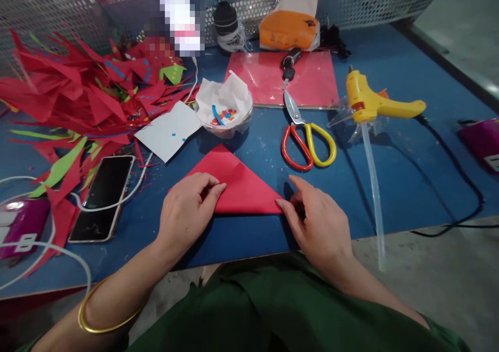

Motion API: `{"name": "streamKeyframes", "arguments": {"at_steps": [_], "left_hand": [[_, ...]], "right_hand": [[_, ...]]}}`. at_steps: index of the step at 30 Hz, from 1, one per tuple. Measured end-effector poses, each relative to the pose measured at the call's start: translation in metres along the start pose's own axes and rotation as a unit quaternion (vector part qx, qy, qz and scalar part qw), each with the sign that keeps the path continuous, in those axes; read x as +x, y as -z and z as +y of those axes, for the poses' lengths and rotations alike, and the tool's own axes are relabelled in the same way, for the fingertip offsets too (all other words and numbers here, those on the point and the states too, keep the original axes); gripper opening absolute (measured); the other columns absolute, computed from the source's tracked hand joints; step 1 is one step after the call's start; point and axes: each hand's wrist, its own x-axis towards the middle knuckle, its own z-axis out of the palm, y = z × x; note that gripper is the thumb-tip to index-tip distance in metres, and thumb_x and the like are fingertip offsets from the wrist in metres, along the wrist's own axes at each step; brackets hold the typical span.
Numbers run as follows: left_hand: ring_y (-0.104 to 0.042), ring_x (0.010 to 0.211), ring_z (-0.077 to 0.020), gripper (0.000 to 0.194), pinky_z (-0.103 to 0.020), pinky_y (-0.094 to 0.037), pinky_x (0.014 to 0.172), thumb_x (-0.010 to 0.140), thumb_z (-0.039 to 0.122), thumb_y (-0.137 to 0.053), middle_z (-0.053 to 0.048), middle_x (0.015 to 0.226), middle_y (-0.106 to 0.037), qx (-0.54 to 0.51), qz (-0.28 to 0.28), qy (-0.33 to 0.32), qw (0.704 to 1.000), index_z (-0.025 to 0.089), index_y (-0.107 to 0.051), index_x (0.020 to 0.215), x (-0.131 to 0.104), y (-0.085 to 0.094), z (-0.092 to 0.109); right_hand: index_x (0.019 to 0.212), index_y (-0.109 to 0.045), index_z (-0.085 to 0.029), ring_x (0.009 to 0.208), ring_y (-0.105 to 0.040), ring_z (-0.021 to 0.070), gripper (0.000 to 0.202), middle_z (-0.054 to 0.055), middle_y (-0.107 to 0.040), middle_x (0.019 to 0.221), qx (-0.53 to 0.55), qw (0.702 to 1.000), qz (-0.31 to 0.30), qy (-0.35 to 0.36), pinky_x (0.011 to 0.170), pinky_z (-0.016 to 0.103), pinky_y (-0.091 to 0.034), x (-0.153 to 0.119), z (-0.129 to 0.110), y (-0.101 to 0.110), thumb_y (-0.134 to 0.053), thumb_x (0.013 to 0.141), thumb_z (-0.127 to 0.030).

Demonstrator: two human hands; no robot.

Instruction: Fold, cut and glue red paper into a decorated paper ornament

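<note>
A red sheet of paper [241,185], folded into a triangle, lies near the front edge of the blue table, its fold towards me. My left hand [191,206] is closed over the triangle's left part, thumb and forefinger pressed together on the paper. At the right corner, the thumb of my right hand [317,217] grips the paper; its forefinger points forward and the other fingers curl under. Beyond my right hand lie scissors [298,133] with one red and one yellow handle. Behind the triangle stands a paper-lined bowl [224,110] holding small coloured paper bits.
On the right, a yellow glue gun [366,100] trails a black cable. A phone [103,198], white cables and a heap of red and green paper cuttings [97,92] fill the left. Farther back are a red paper pack [261,76], keys [289,71], a thread spool [226,22] and tissues [288,29].
</note>
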Motion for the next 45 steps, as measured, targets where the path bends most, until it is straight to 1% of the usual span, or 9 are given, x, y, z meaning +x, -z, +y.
{"name": "streamKeyframes", "arguments": {"at_steps": [9, 24, 30, 32, 36, 38, 41, 43, 45], "left_hand": [[-0.059, 0.071, -0.0156, 0.018, -0.030, -0.039, 0.065, 0.091, 0.035, -0.060, 0.002, 0.078, -0.067, -0.005, 0.004, 0.041, 0.999, 0.022, -0.063, 0.079, 0.001, -0.001, 0.001], [-0.058, 0.071, -0.0169, 0.020, -0.031, -0.043, 0.066, 0.091, 0.036, -0.058, 0.000, 0.075, -0.066, 0.018, 0.014, 0.006, 1.000, 0.022, -0.061, 0.077, 0.004, -0.001, 0.003], [-0.062, 0.071, -0.0166, 0.031, -0.030, -0.046, 0.066, 0.084, 0.053, -0.067, 0.000, 0.081, -0.070, -0.053, 0.010, 0.053, 0.997, 0.022, -0.064, 0.086, 0.002, 0.003, 0.000], [-0.064, 0.075, -0.0172, 0.035, -0.030, -0.049, 0.069, 0.078, 0.054, -0.073, 0.000, 0.085, -0.072, -0.114, -0.020, 0.056, 0.992, 0.021, -0.066, 0.090, 0.001, 0.006, -0.001], [-0.063, 0.074, -0.0165, 0.025, -0.029, -0.050, 0.069, 0.077, 0.042, -0.075, 0.000, 0.081, -0.070, -0.197, -0.093, 0.020, 0.976, 0.020, -0.067, 0.085, -0.004, 0.016, -0.002], [-0.064, 0.073, -0.0169, 0.014, -0.029, -0.052, 0.070, 0.079, 0.034, -0.071, 0.000, 0.077, -0.070, -0.214, -0.087, -0.002, 0.973, 0.020, -0.067, 0.081, -0.008, 0.025, -0.001], [-0.070, 0.079, -0.0184, 0.012, -0.039, -0.052, 0.093, 0.082, 0.025, -0.060, 0.000, 0.078, -0.074, -0.206, -0.090, -0.091, 0.970, 0.024, -0.069, 0.074, -0.015, 0.040, 0.001], [-0.072, 0.082, -0.0181, 0.020, -0.046, -0.041, 0.111, 0.083, 0.021, -0.055, 0.001, 0.079, -0.076, -0.179, -0.102, -0.164, 0.965, 0.027, -0.069, 0.070, -0.018, 0.052, 0.003], [-0.072, 0.085, -0.0176, 0.025, -0.049, -0.034, 0.117, 0.082, 0.017, -0.052, 0.002, 0.078, -0.077, -0.142, -0.112, -0.219, 0.959, 0.029, -0.068, 0.067, -0.020, 0.061, 0.006]], "right_hand": [[0.125, -0.057, -0.005, 0.067, -0.063, 0.0214, 0.043, 0.004, -0.068, 0.073, 0.004, 1.000, 0.014, 0.007, 0.065, 0.035, -0.050, -0.001, 0.001, 0.000, -0.051, 0.101, -0.040], [0.122, -0.060, -0.013, 0.068, -0.063, 0.0210, 0.038, 0.004, -0.069, 0.075, 0.021, 1.000, 0.003, -0.013, 0.066, 0.035, -0.049, -0.001, 0.001, 0.000, -0.048, 0.101, -0.043], [0.118, -0.063, -0.013, 0.072, -0.066, 0.0215, 0.036, 0.004, -0.071, 0.077, 0.049, 0.999, 0.008, -0.022, 0.069, 0.036, -0.050, -0.003, 0.004, -0.002, -0.053, 0.099, -0.042], [0.116, -0.064, -0.013, 0.074, -0.067, 0.0215, 0.035, 0.004, -0.072, 0.080, 0.061, 0.998, 0.004, -0.028, 0.071, 0.036, -0.050, -0.003, 0.005, -0.002, -0.055, 0.098, -0.042], [0.112, -0.067, -0.017, 0.074, -0.066, 0.0203, 0.034, 0.003, -0.072, 0.079, 0.093, 0.995, -0.006, -0.039, 0.071, 0.035, -0.049, -0.002, 0.005, 0.002, -0.054, 0.097, -0.045], [0.109, -0.068, -0.018, 0.070, -0.064, 0.0188, 0.032, 0.002, -0.071, 0.076, 0.122, 0.992, -0.017, -0.037, 0.069, 0.033, -0.048, -0.002, 0.006, 0.005, -0.054, 0.097, -0.045], [0.105, -0.070, -0.021, 0.067, -0.063, 0.0169, 0.031, 0.001, -0.070, 0.073, 0.182, 0.981, -0.033, -0.054, 0.066, 0.031, -0.048, -0.003, 0.006, 0.008, -0.048, 0.100, -0.042], [0.105, -0.069, -0.021, 0.069, -0.064, 0.0171, 0.030, 0.001, -0.070, 0.075, 0.212, 0.975, -0.018, -0.069, 0.068, 0.032, -0.050, -0.002, 0.005, 0.011, -0.048, 0.100, -0.041], [0.110, -0.067, -0.020, 0.078, -0.066, 0.0189, 0.028, 0.003, -0.071, 0.083, 0.220, 0.974, 0.010, -0.047, 0.075, 0.034, -0.053, 0.005, 0.002, 0.016, -0.054, 0.097, -0.042]]}}
